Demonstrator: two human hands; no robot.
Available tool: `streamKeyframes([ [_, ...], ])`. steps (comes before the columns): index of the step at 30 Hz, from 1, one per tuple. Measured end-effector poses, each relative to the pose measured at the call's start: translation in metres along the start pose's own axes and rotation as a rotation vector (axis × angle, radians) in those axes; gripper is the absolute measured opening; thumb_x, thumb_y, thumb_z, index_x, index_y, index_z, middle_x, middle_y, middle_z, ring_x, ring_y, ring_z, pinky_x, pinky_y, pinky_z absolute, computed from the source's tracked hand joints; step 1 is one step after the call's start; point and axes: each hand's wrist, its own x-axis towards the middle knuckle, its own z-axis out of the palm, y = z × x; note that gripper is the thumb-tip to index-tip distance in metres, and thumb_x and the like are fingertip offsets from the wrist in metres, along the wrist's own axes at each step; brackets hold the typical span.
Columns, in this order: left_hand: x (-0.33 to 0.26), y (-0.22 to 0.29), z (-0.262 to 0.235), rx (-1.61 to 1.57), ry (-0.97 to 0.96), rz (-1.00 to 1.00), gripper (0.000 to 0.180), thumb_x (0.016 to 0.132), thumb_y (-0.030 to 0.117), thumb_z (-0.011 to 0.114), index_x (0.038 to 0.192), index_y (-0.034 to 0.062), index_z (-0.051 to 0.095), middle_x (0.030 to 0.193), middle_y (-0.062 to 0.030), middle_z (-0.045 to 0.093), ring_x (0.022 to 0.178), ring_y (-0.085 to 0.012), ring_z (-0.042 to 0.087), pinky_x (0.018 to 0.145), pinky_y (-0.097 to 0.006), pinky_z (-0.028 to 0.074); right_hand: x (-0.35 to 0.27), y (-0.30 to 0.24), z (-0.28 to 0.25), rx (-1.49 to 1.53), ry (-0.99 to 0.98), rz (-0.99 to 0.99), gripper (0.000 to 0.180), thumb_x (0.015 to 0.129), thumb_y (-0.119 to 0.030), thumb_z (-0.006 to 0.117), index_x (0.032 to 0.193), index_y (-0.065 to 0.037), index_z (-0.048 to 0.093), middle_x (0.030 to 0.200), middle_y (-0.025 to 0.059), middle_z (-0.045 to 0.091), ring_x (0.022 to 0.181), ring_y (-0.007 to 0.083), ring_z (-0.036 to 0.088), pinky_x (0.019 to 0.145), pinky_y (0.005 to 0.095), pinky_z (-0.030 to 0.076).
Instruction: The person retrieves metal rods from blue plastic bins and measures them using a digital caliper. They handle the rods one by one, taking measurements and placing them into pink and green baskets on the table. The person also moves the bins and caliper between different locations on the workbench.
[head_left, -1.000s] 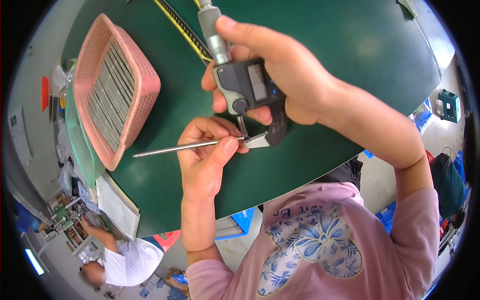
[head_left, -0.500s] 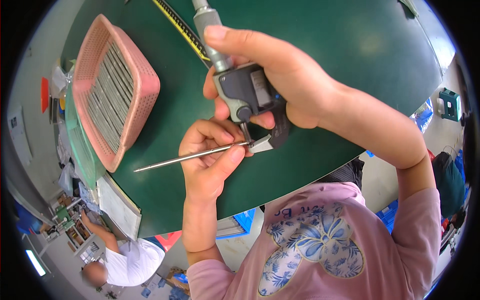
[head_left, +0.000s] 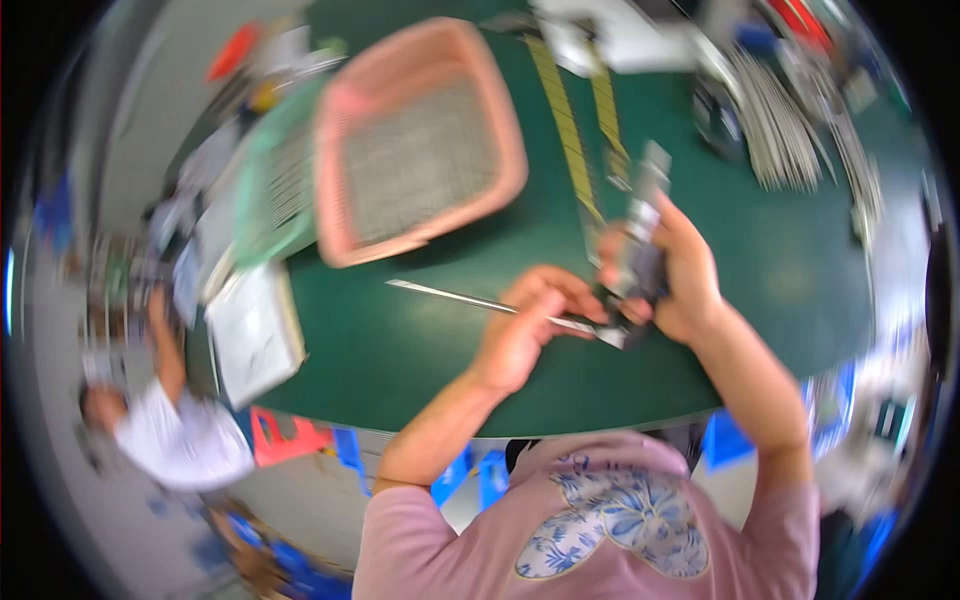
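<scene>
My left hand [head_left: 512, 348] pinches a thin silver metal rod [head_left: 445, 295], whose free end points left over the green table [head_left: 400, 370]. The rod's other end sits at the jaw of a grey and black digital micrometer [head_left: 645, 215]. My right hand [head_left: 688, 280] is wrapped round that micrometer, its barrel slanting up and away. Motion blur hides whether the jaws touch the rod. Beyond my left hand, a pink plastic basket [head_left: 508, 165] holds many similar thin rods [head_left: 415, 165].
Left of the pink basket is a green basket [head_left: 255, 215], with an open notebook [head_left: 250, 345] nearer me. Two yellow-marked measuring tools [head_left: 562, 120] lie beyond my hands. A rod bundle [head_left: 770, 125] rests far right. A person in white [head_left: 185, 440] is at left, near a red stool [head_left: 290, 440].
The view has swung and pulled back, showing more of the table's far side and blurring the picture. Both hands keep the rod and micrometer together; the micrometer appears more upright.
</scene>
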Motion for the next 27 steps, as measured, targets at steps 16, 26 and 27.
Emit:
streamKeyframes([
  [16, -0.052, 0.233, -0.223, 1.817, 0.847, 0.467, 0.017, 0.067, 0.007, 0.055, 0.080, 0.0098, 0.066, 0.069, -0.0104, 0.060, 0.072, -0.0302, 0.057, 0.066, -0.037, 0.044, 0.002, 0.008, -0.008, -0.032, -0.015, 0.013, 0.057, 0.084, -0.055, 0.031, 0.082, -0.002, 0.053, 0.066, 0.0114, 0.054, 0.039, 0.0163, 0.039, 0.034, 0.0252, 0.033],
  [26, -0.029, 0.232, -0.273, 1.914, 0.818, 0.210, 0.017, 0.069, 0.009, 0.058, 0.085, 0.0078, 0.064, 0.096, -0.0128, 0.058, 0.094, -0.0294, 0.053, 0.083, -0.036, 0.041, -0.096, -0.043, 0.002, -0.084, -0.676, -0.705, 0.035, 0.077, -0.033, 0.051, 0.087, 0.001, 0.052, 0.064, 0.0135, 0.053, 0.039, 0.0185, 0.044, 0.035, 0.0293, 0.037],
  [27, -0.016, 0.222, -0.266, 1.894, 0.926, 0.342, 0.016, 0.070, 0.010, 0.057, 0.084, 0.0084, 0.064, 0.096, -0.0119, 0.058, 0.094, -0.0287, 0.053, 0.082, -0.036, 0.041, -0.122, -0.058, 0.010, -0.186, -0.745, -0.806, 0.034, 0.077, -0.032, 0.051, 0.086, 0.000, 0.052, 0.064, 0.0132, 0.053, 0.039, 0.0182, 0.044, 0.035, 0.0289, 0.037],
])
